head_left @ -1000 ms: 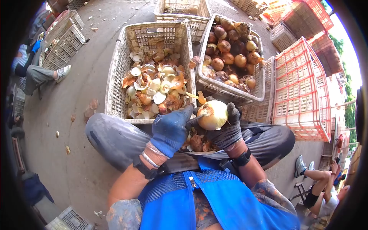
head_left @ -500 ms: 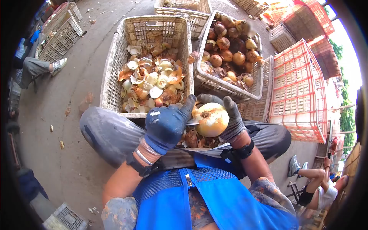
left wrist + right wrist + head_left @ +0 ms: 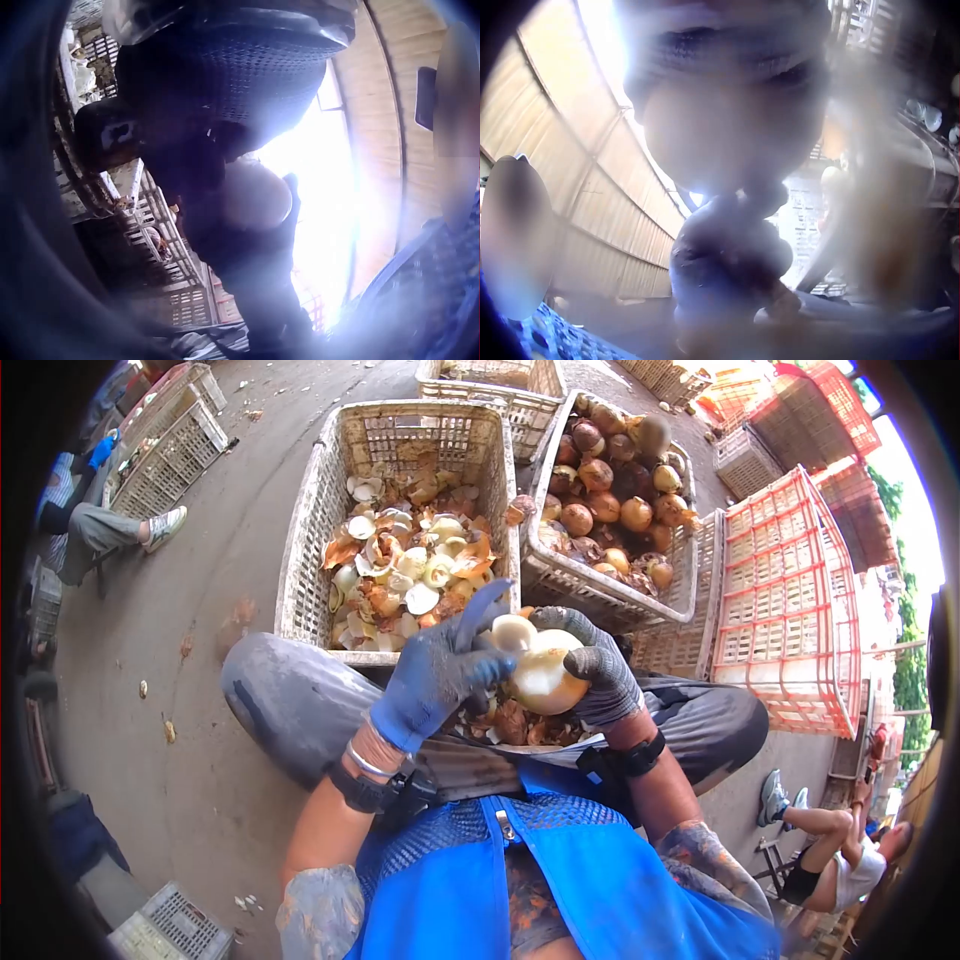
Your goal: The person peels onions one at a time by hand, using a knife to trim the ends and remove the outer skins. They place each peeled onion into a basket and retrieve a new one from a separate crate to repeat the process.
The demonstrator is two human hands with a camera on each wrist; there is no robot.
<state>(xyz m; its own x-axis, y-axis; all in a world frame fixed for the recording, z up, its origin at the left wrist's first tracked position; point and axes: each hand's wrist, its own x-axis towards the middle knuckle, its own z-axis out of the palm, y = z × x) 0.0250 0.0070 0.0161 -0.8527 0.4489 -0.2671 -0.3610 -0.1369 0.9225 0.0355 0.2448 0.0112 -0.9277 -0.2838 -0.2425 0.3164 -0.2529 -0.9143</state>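
Note:
My left hand (image 3: 430, 680), in a blue glove, has its thumb raised and its fingers curled beside the onion. The small knife it gripped moments earlier is hidden now. A pale round slice of onion (image 3: 514, 632) stands at the onion's upper left, close by the left thumb and fingers. My right hand (image 3: 603, 675), in a dark grey glove, holds the peeled, whitish onion (image 3: 546, 682) from the right, fingers over its far side. Against bright light, the onion (image 3: 259, 196) shows again in the left wrist view. Blurred shapes fill much of the right wrist view.
A crate (image 3: 300, 575) of onion skins and trimmings stands ahead on the left. Beside it is a crate (image 3: 680, 575) of unpeeled onions. More skins (image 3: 515, 727) lie between my legs. Red-and-white crates (image 3: 785, 600) stand at right, and two seated people are at the sides.
The onion has turned from its brownish root end to a pale face, and a round slice now stands off it. The left thumb has lifted; the knife blade has gone from sight.

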